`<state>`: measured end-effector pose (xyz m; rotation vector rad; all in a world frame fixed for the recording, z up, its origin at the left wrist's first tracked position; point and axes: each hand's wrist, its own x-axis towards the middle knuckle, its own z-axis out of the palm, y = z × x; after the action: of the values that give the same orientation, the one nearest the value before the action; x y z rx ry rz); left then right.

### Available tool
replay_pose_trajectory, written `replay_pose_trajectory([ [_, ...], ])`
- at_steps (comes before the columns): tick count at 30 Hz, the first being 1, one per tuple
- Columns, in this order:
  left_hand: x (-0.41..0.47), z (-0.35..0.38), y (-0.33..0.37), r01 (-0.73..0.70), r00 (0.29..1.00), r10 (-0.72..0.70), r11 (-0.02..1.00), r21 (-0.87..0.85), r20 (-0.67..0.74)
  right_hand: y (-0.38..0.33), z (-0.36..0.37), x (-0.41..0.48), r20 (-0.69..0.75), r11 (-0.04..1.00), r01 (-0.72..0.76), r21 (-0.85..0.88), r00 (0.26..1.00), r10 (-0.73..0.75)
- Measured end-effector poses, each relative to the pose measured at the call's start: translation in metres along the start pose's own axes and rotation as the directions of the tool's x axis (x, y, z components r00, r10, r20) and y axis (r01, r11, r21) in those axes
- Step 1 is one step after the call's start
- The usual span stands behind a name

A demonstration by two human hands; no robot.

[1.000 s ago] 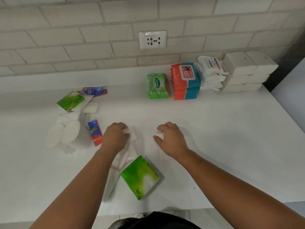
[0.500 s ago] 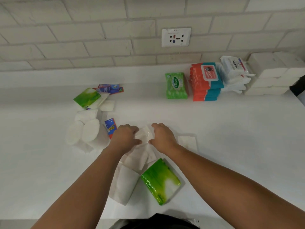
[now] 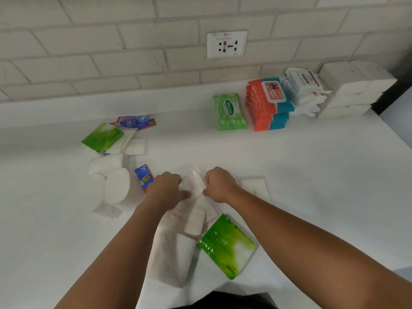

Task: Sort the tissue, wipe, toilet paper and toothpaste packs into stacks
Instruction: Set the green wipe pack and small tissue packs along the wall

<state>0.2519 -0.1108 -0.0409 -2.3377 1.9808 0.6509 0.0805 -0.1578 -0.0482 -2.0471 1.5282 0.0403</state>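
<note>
My left hand (image 3: 167, 188) and my right hand (image 3: 218, 185) both grip the top of a clear plastic bag of white tissue packs (image 3: 191, 214) at the counter's middle front. A green tissue pack (image 3: 226, 245) lies right of the bag. To the left sit toilet paper rolls (image 3: 113, 186), a toothpaste box (image 3: 144, 177) beside them, a second green tissue pack (image 3: 103, 137) and another toothpaste box (image 3: 136, 122). At the back right stand a green wipe pack (image 3: 229, 111), a red-and-teal wipe stack (image 3: 268, 104), white wipe packs (image 3: 304, 90) and white tissue stacks (image 3: 354, 88).
A small white pack (image 3: 255, 187) lies just right of my right hand and another (image 3: 135, 146) lies by the far green pack. A brick wall with a socket (image 3: 227, 44) backs the white counter (image 3: 312, 175). The counter's right edge (image 3: 396, 132) drops off near the stacks.
My two hands came together from apart and took hold of the bag's top between them. A small white pack now lies uncovered to the right of my right hand.
</note>
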Motion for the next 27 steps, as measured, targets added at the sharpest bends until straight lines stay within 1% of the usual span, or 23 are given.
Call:
replay_pose_trajectory([
  [2, -0.002, -0.006, 0.001, -0.023, 0.997, 0.015, 0.994, -0.103, -0.071, 0.002, -0.001, -0.003, 0.001, 0.996, -0.014, 0.083, 1.0, 0.014],
  [4, -0.005, -0.016, 0.003, -0.074, 0.986, 0.049, 0.985, -0.156, -0.158, 0.005, -0.005, -0.007, -0.029, 0.979, -0.014, 0.204, 0.999, 0.02],
  [5, -0.006, -0.02, 0.004, -0.112, 0.982, 0.087, 0.983, -0.145, -0.167, 0.006, -0.007, -0.01, -0.068, 0.964, 0.006, 0.266, 0.998, 0.012],
  [7, -0.01, -0.029, 0.01, -0.184, 0.975, 0.166, 0.976, -0.118, -0.145, 0.006, -0.013, -0.018, -0.17, 0.922, 0.096, 0.376, 0.985, -0.033],
  [9, -0.013, -0.035, 0.019, -0.247, 0.964, 0.222, 0.951, -0.185, -0.143, 0.009, -0.02, -0.027, -0.249, 0.897, 0.18, 0.404, 0.965, -0.081],
  [11, -0.014, -0.041, 0.03, -0.257, 0.96, 0.205, 0.914, -0.315, -0.189, 0.016, -0.03, -0.038, -0.275, 0.891, 0.191, 0.412, 0.958, -0.078],
  [12, -0.015, -0.042, 0.037, -0.25, 0.961, 0.183, 0.894, -0.372, -0.205, 0.022, -0.035, -0.043, -0.278, 0.882, 0.174, 0.438, 0.959, -0.051],
  [13, -0.016, -0.041, 0.042, -0.242, 0.963, 0.165, 0.877, -0.414, -0.213, 0.029, -0.038, -0.048, -0.284, 0.858, 0.157, 0.49, 0.959, -0.013],
  [14, -0.017, -0.04, 0.046, -0.231, 0.966, 0.148, 0.86, -0.455, -0.21, 0.034, -0.042, -0.053, -0.286, 0.805, 0.143, 0.576, 0.958, 0.034],
  [15, -0.018, -0.036, 0.052, -0.217, 0.971, 0.128, 0.832, -0.511, -0.203, 0.042, -0.044, -0.057, -0.285, 0.716, 0.138, 0.684, 0.954, 0.089],
  [16, -0.02, -0.032, 0.058, -0.188, 0.978, 0.09, 0.774, -0.605, -0.189, 0.048, -0.046, -0.062, -0.278, 0.611, 0.138, 0.78, 0.95, 0.14],
  [17, -0.022, -0.028, 0.064, -0.15, 0.986, 0.045, 0.677, -0.721, -0.162, 0.055, -0.047, -0.067, -0.264, 0.518, 0.134, 0.845, 0.947, 0.185],
  [18, -0.026, -0.024, 0.071, -0.107, 0.992, 0.001, 0.558, -0.823, -0.128, 0.063, -0.047, -0.071, -0.252, 0.461, 0.127, 0.878, 0.943, 0.219],
  [19, -0.029, -0.019, 0.077, -0.074, 0.994, -0.033, 0.46, -0.885, -0.1, 0.069, -0.047, -0.075, -0.241, 0.425, 0.12, 0.897, 0.94, 0.243],
  [20, -0.032, -0.015, 0.084, -0.04, 0.996, -0.053, 0.392, -0.919, -0.066, 0.076, -0.046, -0.079, -0.227, 0.391, 0.113, 0.914, 0.938, 0.261],
  [21, -0.035, -0.011, 0.09, -0.011, 0.998, -0.058, 0.366, -0.931, -0.035, 0.082, -0.046, -0.083, -0.212, 0.351, 0.105, 0.931, 0.936, 0.282],
  [22, -0.038, -0.008, 0.096, 0.017, 0.999, -0.044, 0.378, -0.926, 0.001, 0.087, -0.047, -0.087, -0.203, 0.311, 0.103, 0.945, 0.929, 0.309],
  [23, -0.039, -0.004, 0.101, 0.038, 0.999, -0.011, 0.424, -0.905, 0.037, 0.092, -0.049, -0.09, -0.207, 0.289, 0.109, 0.951, 0.919, 0.336],
  [24, -0.041, 0.0, 0.105, 0.045, 0.996, 0.041, 0.492, -0.87, 0.074, 0.097, -0.052, -0.093, -0.226, 0.302, 0.119, 0.946, 0.909, 0.349],
  [25, -0.043, 0.004, 0.111, 0.019, 0.992, 0.093, 0.587, -0.81, 0.09, 0.103, -0.056, -0.096, -0.251, 0.343, 0.131, 0.93, 0.909, 0.332],
  [26, -0.047, 0.007, 0.117, -0.04, 0.988, 0.133, 0.69, -0.723, 0.072, 0.107, -0.061, -0.099, -0.267, 0.402, 0.141, 0.905, 0.922, 0.278],
  [27, -0.049, 0.01, 0.125, -0.12, 0.985, 0.169, 0.773, -0.623, 0.019, 0.111, -0.064, -0.102, -0.27, 0.47, 0.147, 0.87, 0.941, 0.206],
])
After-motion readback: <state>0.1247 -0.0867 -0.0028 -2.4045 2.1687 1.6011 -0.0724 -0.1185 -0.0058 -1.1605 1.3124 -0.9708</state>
